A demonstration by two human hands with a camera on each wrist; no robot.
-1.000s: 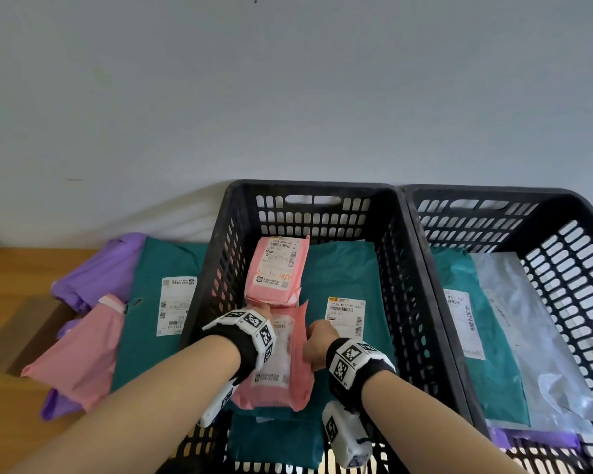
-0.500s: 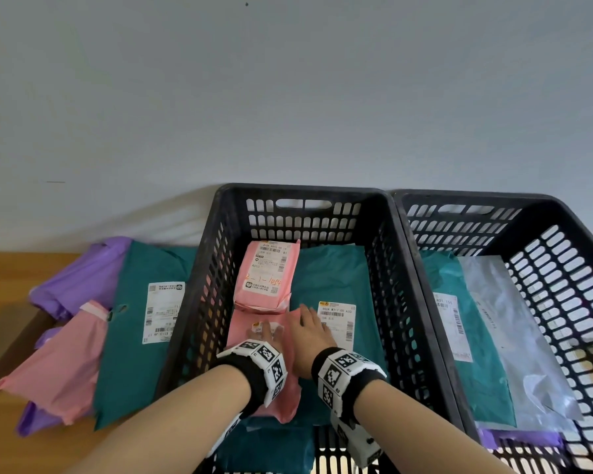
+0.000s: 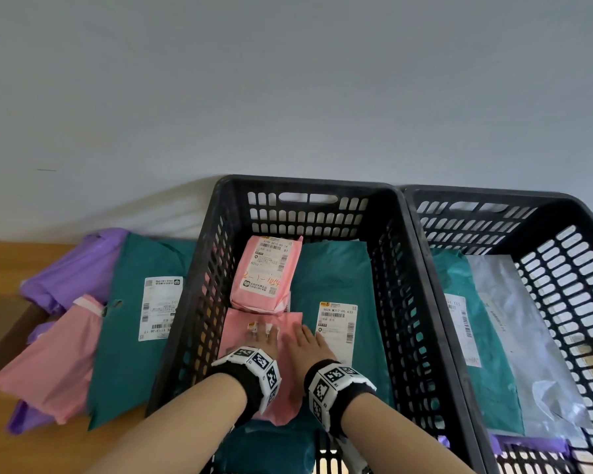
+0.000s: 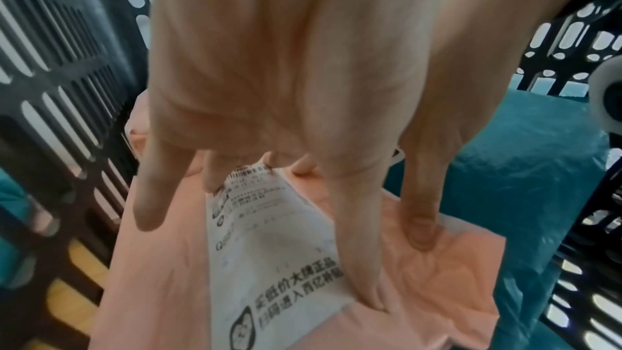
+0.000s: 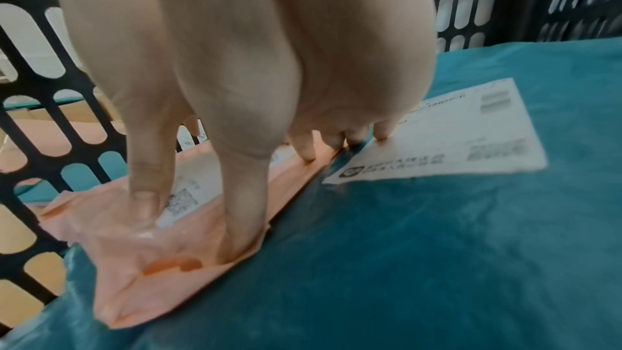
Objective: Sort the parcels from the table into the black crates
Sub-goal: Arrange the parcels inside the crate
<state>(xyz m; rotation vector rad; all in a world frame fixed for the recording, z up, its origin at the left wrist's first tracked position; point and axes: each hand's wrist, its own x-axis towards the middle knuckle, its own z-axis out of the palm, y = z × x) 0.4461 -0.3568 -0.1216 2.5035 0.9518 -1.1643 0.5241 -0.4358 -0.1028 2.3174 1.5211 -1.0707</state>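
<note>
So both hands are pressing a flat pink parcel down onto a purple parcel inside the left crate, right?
Not quite: the head view shows the parcel underneath is teal, not purple. Both the left hand and right hand do press the flat pink parcel inside the left crate.

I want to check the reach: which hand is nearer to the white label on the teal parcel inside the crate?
Right. The right hand lies beside the white label, fingertips touching its edge; the left hand presses the pink parcel, farther left.

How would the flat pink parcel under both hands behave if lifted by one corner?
Probably floppy: the flat pink parcel creases where the right hand presses its corner in the right wrist view. Likely light, since it lies thin on the teal parcel. Its film looks glossy, so it may slide; the left hand rests on its label.
</note>
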